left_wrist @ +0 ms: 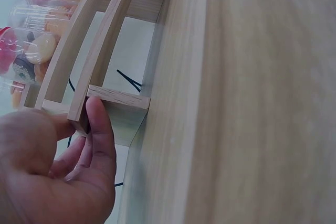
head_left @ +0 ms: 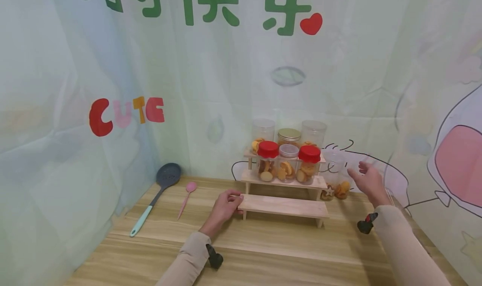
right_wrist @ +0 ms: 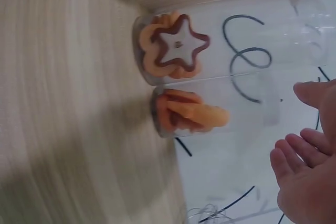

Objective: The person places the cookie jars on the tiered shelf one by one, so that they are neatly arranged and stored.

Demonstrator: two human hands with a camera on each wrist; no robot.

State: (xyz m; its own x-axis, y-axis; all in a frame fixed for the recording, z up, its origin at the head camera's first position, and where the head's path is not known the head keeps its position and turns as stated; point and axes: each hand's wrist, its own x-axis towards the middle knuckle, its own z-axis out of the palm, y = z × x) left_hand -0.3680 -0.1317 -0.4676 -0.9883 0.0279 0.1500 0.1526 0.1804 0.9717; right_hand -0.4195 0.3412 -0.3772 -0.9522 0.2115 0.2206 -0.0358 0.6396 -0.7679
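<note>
My left hand (head_left: 224, 206) pinches the left end of the lowest step of a three-tier wooden display rack (head_left: 284, 205). In the left wrist view the thumb and fingers (left_wrist: 100, 129) close around that board's end. Open, with spread fingers, my right hand (head_left: 370, 183) is held in the air to the right of the rack. Nearest to it stand two tall clear jars of cookies: one shows a star-shaped cookie (right_wrist: 181, 45), the other holds orange-brown cookies (right_wrist: 191, 114). Both are on the table beside the rack's right end.
Red-lidded cookie jars (head_left: 268, 162) and a white-lidded jar (head_left: 288, 164) fill the middle tier. Behind them, a gold-lidded jar (head_left: 289, 136) stands between two taller clear jars. A slotted skimmer (head_left: 168, 175) and a small pink spoon (head_left: 191, 187) lie at left. A printed curtain (head_left: 211, 81) surrounds the table.
</note>
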